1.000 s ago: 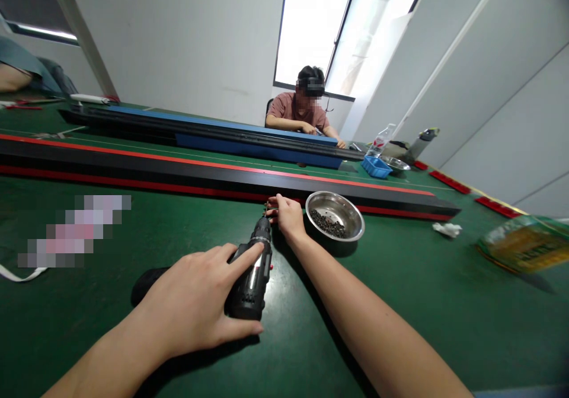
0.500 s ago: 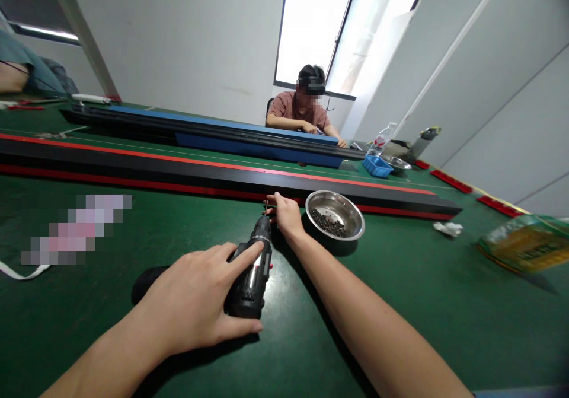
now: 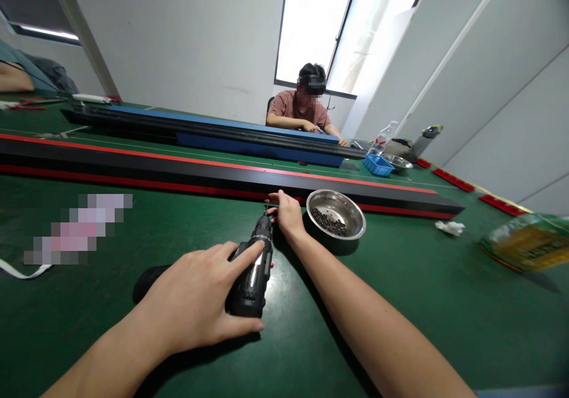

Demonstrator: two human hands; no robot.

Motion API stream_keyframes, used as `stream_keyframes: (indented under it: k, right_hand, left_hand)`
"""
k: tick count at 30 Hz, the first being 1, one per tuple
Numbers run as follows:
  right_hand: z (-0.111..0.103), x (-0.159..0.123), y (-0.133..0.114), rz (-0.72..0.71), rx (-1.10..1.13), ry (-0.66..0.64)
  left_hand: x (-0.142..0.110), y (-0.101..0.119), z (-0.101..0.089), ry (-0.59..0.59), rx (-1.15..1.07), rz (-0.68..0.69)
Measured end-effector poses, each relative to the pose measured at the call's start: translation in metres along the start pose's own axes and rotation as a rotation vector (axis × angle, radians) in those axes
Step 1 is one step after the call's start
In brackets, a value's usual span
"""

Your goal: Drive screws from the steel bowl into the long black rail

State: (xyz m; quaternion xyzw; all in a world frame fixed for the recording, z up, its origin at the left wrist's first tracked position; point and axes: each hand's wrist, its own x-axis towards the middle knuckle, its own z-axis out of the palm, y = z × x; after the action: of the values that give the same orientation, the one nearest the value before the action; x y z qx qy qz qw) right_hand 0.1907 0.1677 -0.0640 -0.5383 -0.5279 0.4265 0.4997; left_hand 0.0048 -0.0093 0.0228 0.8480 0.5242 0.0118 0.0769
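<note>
One drill — two metal bowls, one blue basket, one bag.

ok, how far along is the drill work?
Looks done: the drill has a bit fitted, and the red-and-black bar lies laid out. In hand: the left hand grips the drill; the right hand has its fingers by the bit, grip unclear. Probably left: the small dark parts loose in the metal bowl. Can't make out any fastened on the bar.
</note>
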Motion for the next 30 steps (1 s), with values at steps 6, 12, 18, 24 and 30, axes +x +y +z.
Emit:
stream_keyframes:
  k: [6,12,18,24,30]
  right_hand:
    - [-0.001,-0.002,-0.003,0.021,-0.022,-0.017]
    - [0.0,0.0,-0.001,0.009,-0.062,0.001]
    - [0.002,0.001,0.002,0.007,-0.096,0.044]
    - [0.001,0.003,0.0,-0.007,-0.072,-0.037]
    - [0.001,0.004,-0.001,0.003,-0.042,-0.074]
  left_hand:
    - [0.0,0.0,-0.002,-0.008,-0.005,-0.004]
    - [0.002,-0.002,0.004,0.016,0.032,0.017]
    - [0.006,-0.008,0.018,0.088,0.097,0.037]
    - [0.005,-0.011,0.02,0.105,0.082,0.051]
    - [0.004,-0.012,0.02,0.116,0.063,0.056]
